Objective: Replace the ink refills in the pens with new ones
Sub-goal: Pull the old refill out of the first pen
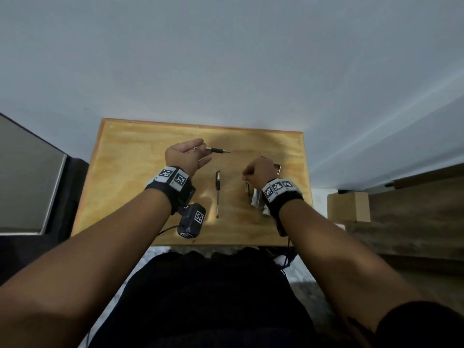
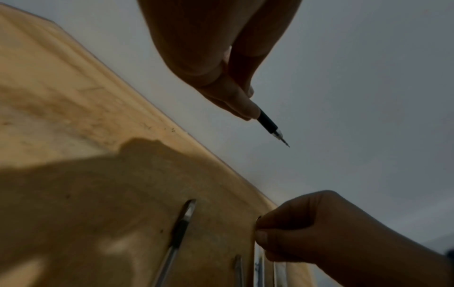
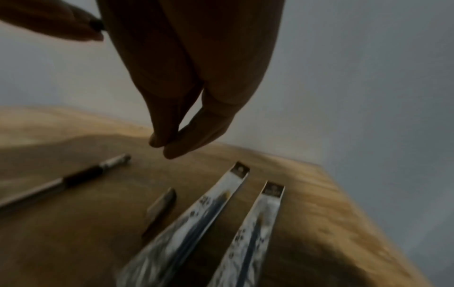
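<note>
Left hand [image 1: 187, 156]: pinched a pen [image 1: 218, 150], upper centre.
Right hand [image 3: 186, 124]: fingertips pinched together; contents unclear.
Risk: any small part could drop onto the bench [image 1: 125, 156] if the pinch slackened.

"What colours am I getting on your side?"

"I see a honey-yellow wooden table [image 1: 130, 156] with darker brown smears, against a pale grey-blue wall [image 1: 226, 59]. The pen [image 1: 218, 150] up top has a black grip and a silvery tip. The pen lying flat [image 1: 217, 194] is black at one end, clear at the other."

"And the packets?"

"The refill packets [image 3: 203, 219] are shiny silver-white with dark blue streaks and small dark print. Both wristbands [image 1: 173, 182] are black, carrying black-and-white checkered markers."
</note>
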